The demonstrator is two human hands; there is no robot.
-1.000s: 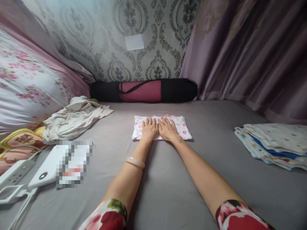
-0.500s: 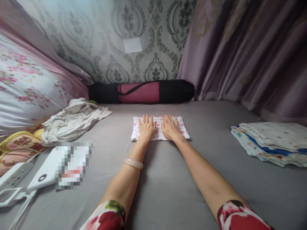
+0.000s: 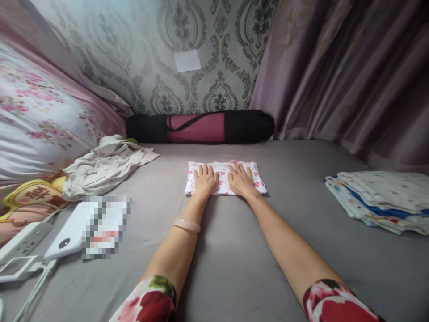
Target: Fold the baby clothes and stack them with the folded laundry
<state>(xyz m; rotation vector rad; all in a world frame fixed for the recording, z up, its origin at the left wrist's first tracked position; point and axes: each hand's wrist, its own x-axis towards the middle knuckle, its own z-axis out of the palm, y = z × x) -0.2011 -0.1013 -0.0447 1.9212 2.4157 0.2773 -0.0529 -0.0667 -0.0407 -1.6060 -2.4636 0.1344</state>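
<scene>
A folded white cloth with pink and red hearts lies flat on the grey bed sheet, its long side across my view. My left hand rests palm down on its left half, fingers spread. On the right half lies my right hand, also flat with the fingers apart. Neither hand grips the fabric. The parts of the cloth beneath both palms are hidden.
A stack of folded cloths sits at the right. On the left are a crumpled cloth, a power strip with cables and a white device. A black and maroon rolled bag lies against the wall.
The view has shifted slightly. Both hands stay flat on the folded cloth, with the right hand a little farther right and the gap between them slightly wider.
</scene>
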